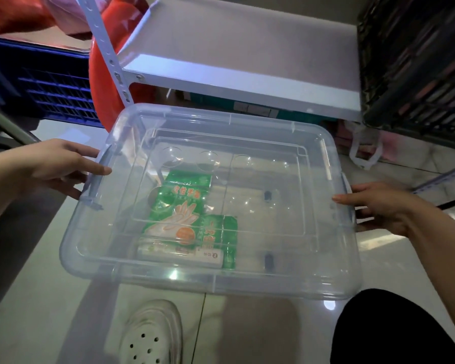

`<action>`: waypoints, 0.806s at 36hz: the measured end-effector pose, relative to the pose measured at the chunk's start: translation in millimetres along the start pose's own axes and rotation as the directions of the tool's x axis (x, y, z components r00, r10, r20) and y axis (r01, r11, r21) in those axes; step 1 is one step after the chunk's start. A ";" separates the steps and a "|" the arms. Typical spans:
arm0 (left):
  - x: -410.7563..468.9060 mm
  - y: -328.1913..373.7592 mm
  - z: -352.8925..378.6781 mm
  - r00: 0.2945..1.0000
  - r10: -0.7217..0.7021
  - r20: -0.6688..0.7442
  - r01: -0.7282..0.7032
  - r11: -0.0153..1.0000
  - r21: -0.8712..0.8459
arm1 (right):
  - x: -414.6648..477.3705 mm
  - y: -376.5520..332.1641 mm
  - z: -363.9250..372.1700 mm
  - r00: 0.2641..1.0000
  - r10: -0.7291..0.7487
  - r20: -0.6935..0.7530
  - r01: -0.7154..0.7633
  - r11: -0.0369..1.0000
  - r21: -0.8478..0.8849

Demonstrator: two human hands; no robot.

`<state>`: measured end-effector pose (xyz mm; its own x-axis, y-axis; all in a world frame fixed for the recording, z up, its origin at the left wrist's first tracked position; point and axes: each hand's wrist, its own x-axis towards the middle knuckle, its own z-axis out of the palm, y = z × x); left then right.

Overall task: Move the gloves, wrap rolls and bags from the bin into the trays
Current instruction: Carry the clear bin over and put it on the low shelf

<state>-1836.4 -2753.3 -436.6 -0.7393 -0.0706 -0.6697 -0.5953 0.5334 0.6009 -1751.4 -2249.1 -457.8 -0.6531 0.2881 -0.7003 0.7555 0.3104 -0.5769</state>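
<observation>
**Head view: lidded bin held at both ends, nothing moved yet**

Head view, lowest in the frame: one pale perforated shoe (153,334) on the tiled floor (37,285), and a black trouser leg (394,329) at lower right.

Just above them is the clear bin (210,282), its clear lid (273,179) on. The left hand (61,166) grasps the bin's left end, upper fingers lying on the lid rim and lower fingers under the left latch (93,179). The right hand (378,208) grasps the right end the same way, beside the right latch (346,185).

Through the lid I count two green glove packets, a large one (179,206) and a smaller one (221,237) overlapping at its lower right, and one white wrap roll (184,254) lying across their near edges. No bags can be made out, and no trays are in view.

The step looks like getting the lid off. To do it well, set the bin down flat, release both latches evenly, and lift the lid straight up so the contents do not slide.

Further up the frame stands a white shelf (247,48), with one blue crate (50,88) at upper left, red bags (103,74) next to it, and one black crate (418,61) at upper right.
</observation>
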 end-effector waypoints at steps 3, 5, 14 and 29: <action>-1.6 2.8 1.6 0.999 -0.023 -0.040 0.022 1.000 -0.016 | 0.7 -8.6 -2.6 0.999 0.023 0.033 -0.021 0.998 -0.060; -0.9 1.0 1.4 0.998 -0.032 -0.052 0.030 0.999 -0.031 | 0.5 -8.3 -0.2 1.000 0.007 0.016 -0.007 0.998 -0.056; -1.2 -9.4 -1.4 1.000 0.006 -0.012 -0.007 0.995 -0.103 | -11.7 -3.6 10.1 0.997 -0.033 -0.074 0.033 0.999 -0.002; -9.9 -23.1 1.7 0.996 0.090 -0.007 -0.089 0.974 -0.208 | -17.8 -6.7 18.5 0.987 -0.065 -0.148 0.067 0.998 0.009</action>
<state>-1814.7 -2763.5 -444.6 -0.7919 -0.0283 -0.6100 -0.5793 0.3508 0.7357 -1743.9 -2273.1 -449.2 -0.7008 0.3984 -0.5917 0.7108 0.3206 -0.6261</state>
